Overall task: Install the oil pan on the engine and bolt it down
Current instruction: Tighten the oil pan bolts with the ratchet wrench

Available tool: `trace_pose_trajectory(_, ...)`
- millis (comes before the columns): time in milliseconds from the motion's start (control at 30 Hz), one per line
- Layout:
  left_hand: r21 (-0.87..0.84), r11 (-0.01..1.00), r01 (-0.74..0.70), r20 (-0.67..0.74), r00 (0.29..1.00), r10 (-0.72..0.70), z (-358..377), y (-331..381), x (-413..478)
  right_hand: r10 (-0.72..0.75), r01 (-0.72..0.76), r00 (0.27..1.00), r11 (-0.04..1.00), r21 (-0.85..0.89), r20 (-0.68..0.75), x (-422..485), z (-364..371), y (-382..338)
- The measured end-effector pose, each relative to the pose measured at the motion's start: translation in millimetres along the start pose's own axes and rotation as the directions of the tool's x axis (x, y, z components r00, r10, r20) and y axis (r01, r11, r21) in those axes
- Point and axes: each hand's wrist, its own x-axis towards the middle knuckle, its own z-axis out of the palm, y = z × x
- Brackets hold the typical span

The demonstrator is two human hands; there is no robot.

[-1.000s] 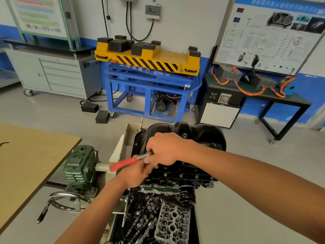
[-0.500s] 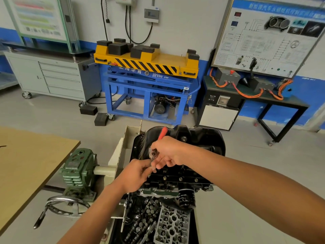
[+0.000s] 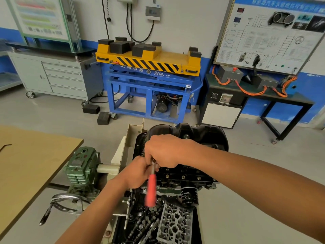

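The black oil pan (image 3: 202, 136) lies on top of the upturned engine (image 3: 186, 182) on its stand, with bolt heads (image 3: 182, 177) along the near flange. A ratchet with a red handle (image 3: 151, 191) stands at the pan's near left edge, its handle blurred and pointing down towards me. My right hand (image 3: 165, 150) is closed over the ratchet's head from above. My left hand (image 3: 137, 173) pinches the tool just below the head, from the left. The socket and the bolt under it are hidden by my fingers.
A green gearbox (image 3: 82, 169) with a chrome hand wheel (image 3: 66, 203) sticks out left of the engine. A wooden table (image 3: 26, 164) is further left. Below lies a tray with a cylinder head (image 3: 174, 224) and loose parts. A blue lift table (image 3: 149, 85) stands behind.
The red handle has swung round: it pointed left a second ago, then away from me, and now towards me. Both hands have stayed at the ratchet's head.
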Motion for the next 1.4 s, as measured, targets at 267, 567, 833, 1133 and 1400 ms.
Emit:
trace_pose_trajectory(267, 0.022, 1.0, -0.003, 0.011, 1.0, 0.003, -1, 3, 3, -0.022, 0.023, 1.0, 0.997, 0.076, -0.018, -12, 13, 15)
trace_pose_trajectory(567, -0.045, 0.999, -0.01, -0.091, 0.996, 0.006, 0, 6, -3, 0.303, -0.263, 0.933, 0.943, 0.205, -0.196, 5, 27, 11)
trace_pose_trajectory(833, -0.094, 0.992, -0.083, -0.309, 0.95, 0.05, -2, 17, -3, 0.546, -0.463, 0.833, 0.603, 0.649, 0.087, 20, 33, 26)
trace_pose_trajectory(1133, -0.132, 0.984, -0.123, -0.211, 0.973, 0.093, 3, 21, 4, 0.302, -0.271, 0.953, 0.859, 0.435, -0.002, 5, 16, 31)
trace_pose_trajectory(1400, -0.141, 0.986, -0.089, -0.235, 0.971, 0.054, 2, 15, 2, 0.066, -0.058, 0.992, 0.995, 0.08, -0.106, -1, 3, 16)
